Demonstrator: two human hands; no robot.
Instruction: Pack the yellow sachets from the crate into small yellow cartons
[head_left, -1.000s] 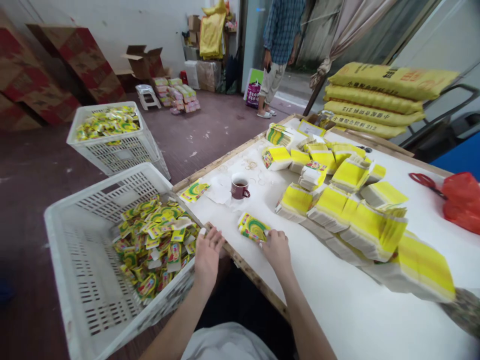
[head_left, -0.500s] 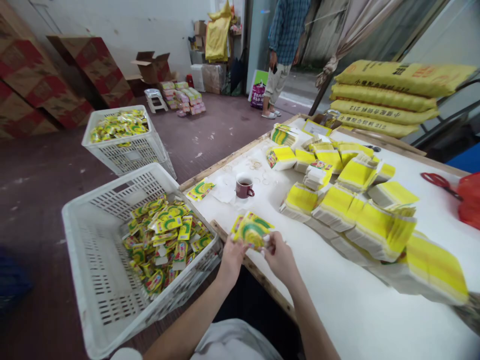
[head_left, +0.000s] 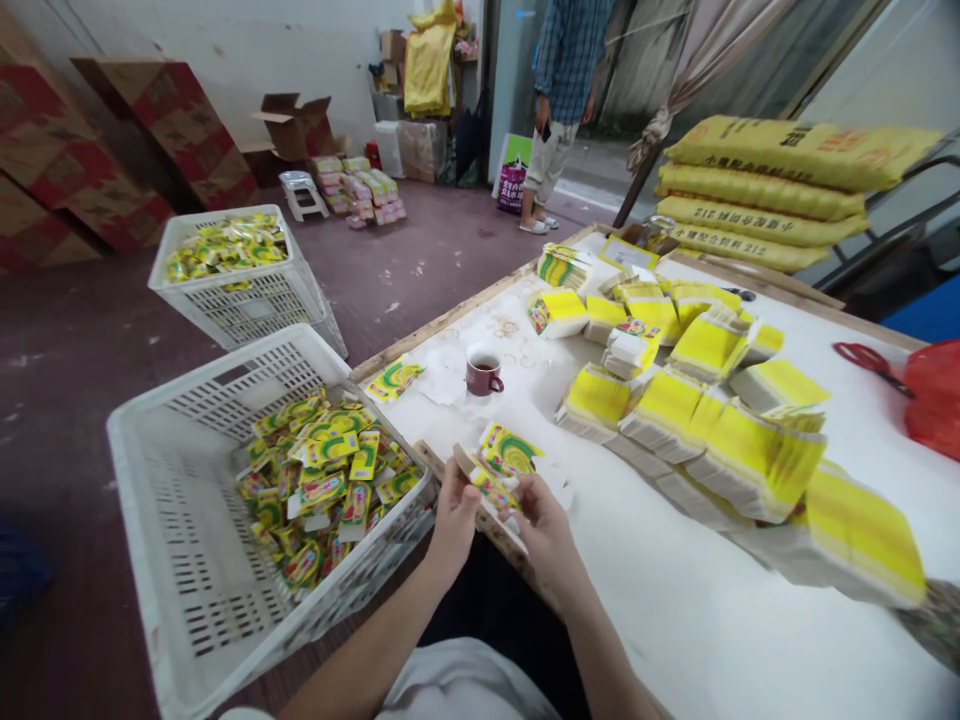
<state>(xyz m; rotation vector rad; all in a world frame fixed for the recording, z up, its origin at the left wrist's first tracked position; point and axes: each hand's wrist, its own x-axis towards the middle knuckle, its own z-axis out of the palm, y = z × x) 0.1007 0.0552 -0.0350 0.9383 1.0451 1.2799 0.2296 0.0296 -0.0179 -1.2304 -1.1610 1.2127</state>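
Observation:
Over the near edge of the white table [head_left: 660, 590], my left hand [head_left: 456, 515] is closed on yellow-green printed packets [head_left: 495, 490]. My right hand [head_left: 544, 520] pinches the other side of the same packets, its fingers bent round their edge. One packet [head_left: 511, 450] shows its green-arc face just beyond my fingers. To the left stands a white crate [head_left: 135, 520] holding a heap of small yellow-green packets [head_left: 322, 480]. A dark red cup [head_left: 484, 372] with dark liquid is on the table beyond my hands, and a flat packet [head_left: 395, 380] lies left of it.
Stacks of yellow-topped cards [head_left: 705, 400] cover the table's right side. Red scissors [head_left: 870, 362] and a red bag [head_left: 934, 400] lie at the far right. A second filled crate [head_left: 247, 290] stands on the floor. A person [head_left: 570, 80] stands near yellow sacks [head_left: 780, 150].
The packets in my hands were fanned out with their faces up; now they are tilted and partly separated. Both hands have shifted slightly, and the whole view has moved a little.

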